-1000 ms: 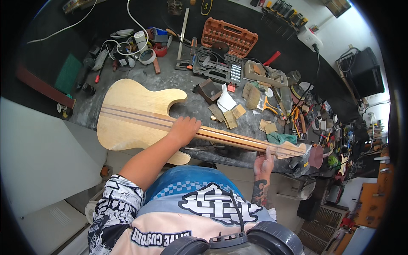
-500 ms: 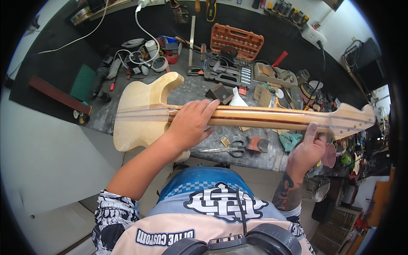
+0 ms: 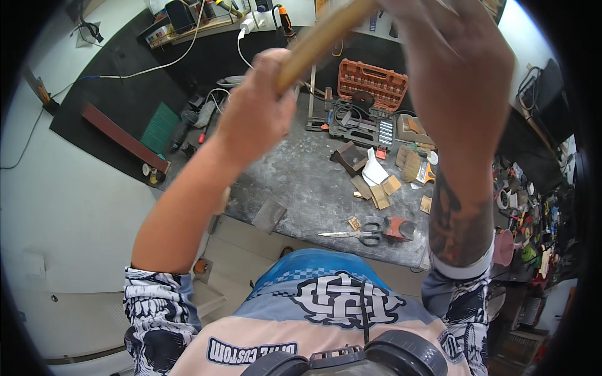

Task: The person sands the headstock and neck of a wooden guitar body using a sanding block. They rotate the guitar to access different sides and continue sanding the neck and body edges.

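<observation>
Raised above the workbench, the unfinished wooden electric guitar [image 3: 326, 44] shows only as a slanting, blurred length of its pale wood. The rest of it lies past the top edge or behind my hands. My left hand [image 3: 260, 103] is closed around its lower left part. Higher up and to the right, my right hand [image 3: 461, 47] is closed on the guitar too, smeared by motion, with its fingers partly cut off by the top edge. Below my hands on the bench lie scissors [image 3: 351, 234] and a red and black sanding block [image 3: 399, 229].
Wood scraps [image 3: 379, 195], a brush [image 3: 412, 168] and a dark block [image 3: 350, 156] lie on the dusty workbench [image 3: 307, 200]. An orange socket-set case [image 3: 373, 84] stands open behind them. A flat grey piece [image 3: 269, 216] is near the front edge. At left leans a reddish-brown plank [image 3: 125, 139].
Both hands have lifted the guitar off from over the bench, upward and away, turning it from level to slanted. The bench surface beneath it now shows. The head view has shifted slightly.
</observation>
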`<control>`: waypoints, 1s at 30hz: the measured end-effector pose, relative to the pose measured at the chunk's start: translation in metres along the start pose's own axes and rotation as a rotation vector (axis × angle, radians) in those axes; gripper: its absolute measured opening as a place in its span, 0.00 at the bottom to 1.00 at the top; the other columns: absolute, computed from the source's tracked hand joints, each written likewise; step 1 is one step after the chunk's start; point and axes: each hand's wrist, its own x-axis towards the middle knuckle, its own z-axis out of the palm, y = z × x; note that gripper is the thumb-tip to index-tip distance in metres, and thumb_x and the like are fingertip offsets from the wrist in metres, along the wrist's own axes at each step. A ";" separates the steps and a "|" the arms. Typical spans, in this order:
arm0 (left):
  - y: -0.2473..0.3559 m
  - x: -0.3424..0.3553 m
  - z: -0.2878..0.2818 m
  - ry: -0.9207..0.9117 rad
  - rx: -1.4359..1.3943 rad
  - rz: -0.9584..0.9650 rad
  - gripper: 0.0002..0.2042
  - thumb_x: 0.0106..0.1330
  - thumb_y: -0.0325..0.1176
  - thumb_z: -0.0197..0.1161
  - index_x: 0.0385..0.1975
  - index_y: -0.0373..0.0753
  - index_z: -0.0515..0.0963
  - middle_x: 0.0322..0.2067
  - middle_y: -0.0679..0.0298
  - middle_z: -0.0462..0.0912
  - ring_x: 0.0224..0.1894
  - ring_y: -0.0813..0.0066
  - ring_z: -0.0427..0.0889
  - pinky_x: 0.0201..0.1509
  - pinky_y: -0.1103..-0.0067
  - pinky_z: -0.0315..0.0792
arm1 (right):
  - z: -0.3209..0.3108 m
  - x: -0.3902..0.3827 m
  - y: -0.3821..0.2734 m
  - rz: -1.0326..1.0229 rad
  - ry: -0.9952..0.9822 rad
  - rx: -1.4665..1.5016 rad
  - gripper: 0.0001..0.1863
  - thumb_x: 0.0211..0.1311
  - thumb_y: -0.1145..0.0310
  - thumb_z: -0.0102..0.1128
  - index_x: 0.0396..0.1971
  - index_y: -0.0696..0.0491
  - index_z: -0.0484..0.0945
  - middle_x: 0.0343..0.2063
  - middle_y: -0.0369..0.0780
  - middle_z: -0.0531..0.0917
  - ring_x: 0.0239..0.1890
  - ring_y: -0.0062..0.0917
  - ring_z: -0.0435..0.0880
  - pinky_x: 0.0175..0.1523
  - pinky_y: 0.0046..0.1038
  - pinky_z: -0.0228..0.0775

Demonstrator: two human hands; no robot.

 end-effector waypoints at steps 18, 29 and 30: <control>-0.019 0.014 -0.190 0.449 -0.489 -0.184 0.12 0.73 0.25 0.62 0.51 0.32 0.69 0.33 0.55 0.80 0.32 0.65 0.81 0.40 0.64 0.81 | 0.077 -0.207 0.000 0.986 -0.349 1.075 0.28 0.71 0.72 0.63 0.69 0.59 0.70 0.55 0.52 0.84 0.55 0.31 0.86 0.61 0.29 0.75; 0.017 0.029 -0.147 0.083 -0.836 -0.069 0.15 0.76 0.28 0.57 0.60 0.37 0.67 0.40 0.62 0.74 0.37 0.71 0.75 0.43 0.66 0.73 | 0.042 -0.274 -0.030 1.147 -0.534 1.007 0.27 0.69 0.73 0.65 0.66 0.60 0.74 0.53 0.50 0.86 0.55 0.29 0.85 0.62 0.30 0.75; 0.021 0.031 -0.145 0.065 -0.855 -0.059 0.16 0.76 0.28 0.57 0.60 0.38 0.66 0.40 0.62 0.74 0.37 0.72 0.74 0.43 0.67 0.73 | 0.038 -0.282 -0.030 1.151 -0.536 1.006 0.26 0.69 0.73 0.64 0.66 0.60 0.73 0.54 0.51 0.85 0.56 0.29 0.85 0.62 0.30 0.74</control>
